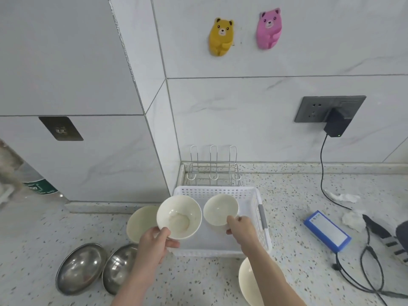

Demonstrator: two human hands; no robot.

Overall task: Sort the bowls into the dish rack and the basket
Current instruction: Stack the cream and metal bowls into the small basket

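Left hand [155, 239] grasps a cream ceramic bowl [179, 216] and right hand [240, 226] grasps a smaller cream bowl [220, 209], both held over the white perforated plastic basket [254, 193], wire dish rack [213, 171] behind it.

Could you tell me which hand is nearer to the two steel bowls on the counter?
Left. The left hand holds a white bowl just up and right of the steel bowls; the right hand is farther right, over the basket.

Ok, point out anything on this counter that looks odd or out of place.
Crumpled tissues lie on the counter among the charger's cable, beside a blue box, which looks like stray clutter for a dish area. The bowl in the left hand shows a cloudy patch inside.
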